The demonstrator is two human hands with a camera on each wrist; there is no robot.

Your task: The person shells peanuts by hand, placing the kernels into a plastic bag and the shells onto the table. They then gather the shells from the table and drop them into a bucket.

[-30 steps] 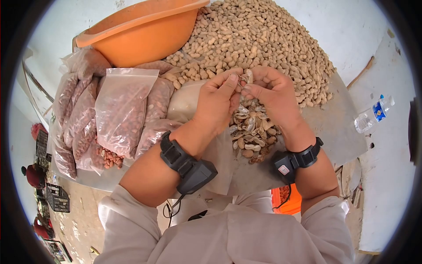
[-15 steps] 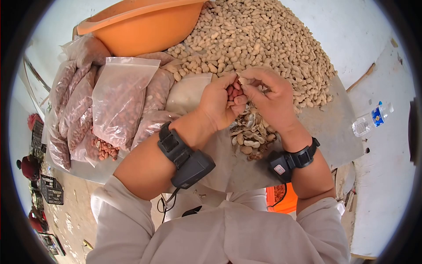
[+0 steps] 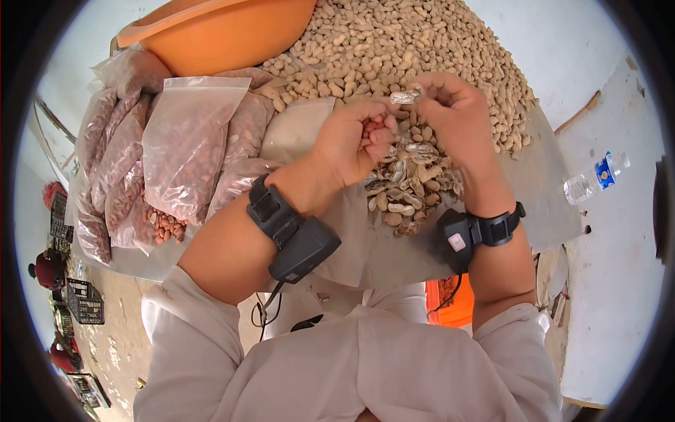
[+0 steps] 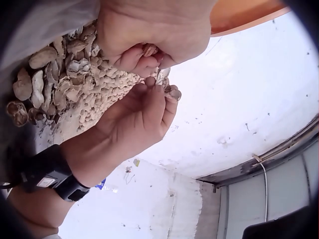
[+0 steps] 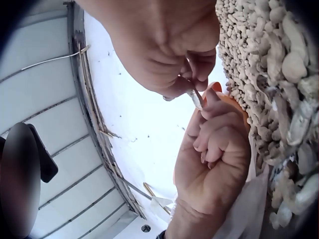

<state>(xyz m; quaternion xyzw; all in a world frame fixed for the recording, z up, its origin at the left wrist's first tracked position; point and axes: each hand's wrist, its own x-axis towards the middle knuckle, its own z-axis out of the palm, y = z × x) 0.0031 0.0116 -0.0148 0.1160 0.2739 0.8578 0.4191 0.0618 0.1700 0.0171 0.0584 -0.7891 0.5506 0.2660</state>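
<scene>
My left hand is curled around several reddish peanut kernels, partly hidden by the fingers. Between thumb and fingers, my right hand pinches an opened peanut shell with its pale inside showing. In the right wrist view the shell reaches the left hand's fingertips. Below both hands lies a small pile of cracked shells on the grey tabletop. Beyond them spreads a large heap of unshelled peanuts.
Clear plastic bags of kernels are stacked at the left, with loose kernels by them. An orange basin stands behind. On the right lies a water bottle; an orange container sits below the table edge.
The hands were together over a peanut, then kernels appeared in the left hand. The right hand has since drawn up and to the right with the shell, while the left stays curled round the kernels.
</scene>
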